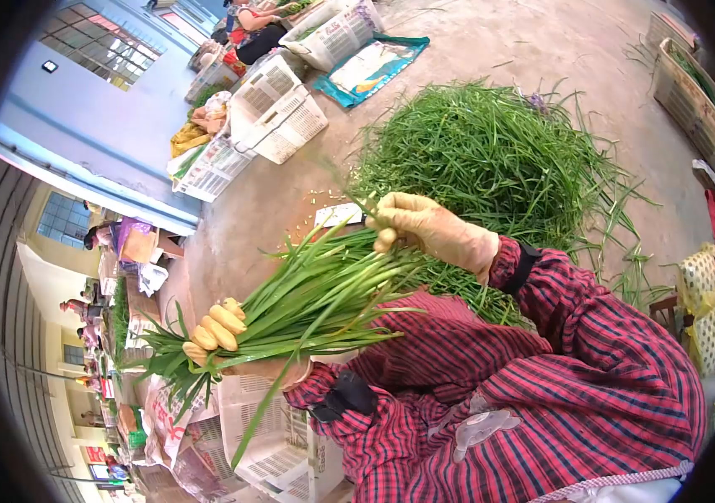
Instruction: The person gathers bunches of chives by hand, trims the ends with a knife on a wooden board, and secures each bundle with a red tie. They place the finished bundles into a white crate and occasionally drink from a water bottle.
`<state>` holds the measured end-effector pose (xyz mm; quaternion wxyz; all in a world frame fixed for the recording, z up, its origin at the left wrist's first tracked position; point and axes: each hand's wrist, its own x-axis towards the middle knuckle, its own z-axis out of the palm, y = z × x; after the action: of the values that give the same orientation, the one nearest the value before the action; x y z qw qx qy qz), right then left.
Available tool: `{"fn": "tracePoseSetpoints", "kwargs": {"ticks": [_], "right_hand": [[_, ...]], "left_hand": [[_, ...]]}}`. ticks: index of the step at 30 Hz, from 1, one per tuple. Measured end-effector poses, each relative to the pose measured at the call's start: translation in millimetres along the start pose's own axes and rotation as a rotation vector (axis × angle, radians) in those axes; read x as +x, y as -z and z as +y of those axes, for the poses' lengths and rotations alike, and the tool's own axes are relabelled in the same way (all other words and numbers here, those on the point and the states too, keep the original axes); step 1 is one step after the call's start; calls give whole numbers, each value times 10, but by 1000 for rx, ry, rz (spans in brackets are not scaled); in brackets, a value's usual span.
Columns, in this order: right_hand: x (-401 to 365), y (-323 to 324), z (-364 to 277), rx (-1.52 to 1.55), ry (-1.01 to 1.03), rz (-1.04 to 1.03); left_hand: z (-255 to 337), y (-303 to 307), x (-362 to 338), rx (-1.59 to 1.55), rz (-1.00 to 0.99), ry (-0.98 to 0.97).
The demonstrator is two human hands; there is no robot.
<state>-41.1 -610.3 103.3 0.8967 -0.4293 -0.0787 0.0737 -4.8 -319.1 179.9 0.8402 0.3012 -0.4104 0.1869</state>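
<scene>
My left hand point(222, 329), in a pale cream glove, is wrapped around a thick bunch of garlic chives point(316, 293). The long flat leaves fan out past its fingers on the left, and the paler stem ends point right. Above those stem ends, my right hand point(429, 228), also gloved, has its thumb and fingers pinched together on a few thin chive strands point(362, 201), partly blurred. Behind the right hand spreads a large loose heap of chives point(475, 159) on the floor. Both striped sleeves are held by black bands at the wrists.
Below my left hand stands a white plastic crate point(278, 461). Further crates point(278, 113) line the wall, with a blue-edged sack point(374, 67) near them. Another crate point(693, 101) and a dotted yellow bag point(704, 302) are at right. Other people work in the background.
</scene>
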Motion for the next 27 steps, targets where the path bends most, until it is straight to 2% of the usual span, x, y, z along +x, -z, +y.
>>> {"fn": "tracePoseSetpoints", "kwargs": {"ticks": [1, 3, 5, 7, 8, 9, 10, 11, 12, 13, 14, 15, 16, 17, 20, 21, 24, 25, 27], "right_hand": [[-39, 53, 26, 111, 14, 26], [-94, 358, 35, 136, -5, 29], [-167, 719, 66, 148, 35, -15], [-297, 956, -53, -468, -112, 157], [-333, 1168, 5, -697, -126, 222], [-340, 1451, 154, -930, -132, 286], [-386, 1743, 381, -1406, 88, 295], [-487, 1638, 409, -1567, 190, 272], [-526, 1557, 444, -1516, 226, 211], [-546, 1363, 428, -1462, 260, 154], [-572, 1058, 339, -1214, 48, 94], [-592, 765, 251, -798, -212, 21], [-607, 575, 237, -655, -274, -33], [-601, 431, 236, -514, -331, -87], [-472, 148, 345, -722, 171, 92], [-440, 64, 309, -724, 172, 98], [-286, -59, 291, -1255, 829, 145], [-250, -73, 314, -1256, 828, 148], [-179, -53, 326, -1452, 864, 178]], "left_hand": [[-9, 56, -9, -2, 7, 9], [-28, 198, -20, -11, 44, -4], [9, 423, 10, -50, -28, -1], [46, 594, 13, -96, -79, 25], [43, 594, -25, 0, 63, -17], [30, 577, -33, 1, 64, -25], [9, 571, -24, 120, 139, -74], [-12, 436, 19, 242, 214, -120], [-24, 293, 20, 119, 110, -119], [-54, 213, 28, 123, 111, -120], [-85, 165, 35, 193, 113, -144], [-118, 89, 32, 261, 113, -166], [-138, -101, 41, 305, 206, -137], [-167, -162, 46, 301, 202, -138], [-188, -259, 22, 329, 279, -147], [-203, -290, 13, 302, 319, -139], [-261, -320, -49, 276, 403, -100], [-239, -308, -65, 283, 446, -76], [-252, -219, -113, 192, 481, -38]]}}
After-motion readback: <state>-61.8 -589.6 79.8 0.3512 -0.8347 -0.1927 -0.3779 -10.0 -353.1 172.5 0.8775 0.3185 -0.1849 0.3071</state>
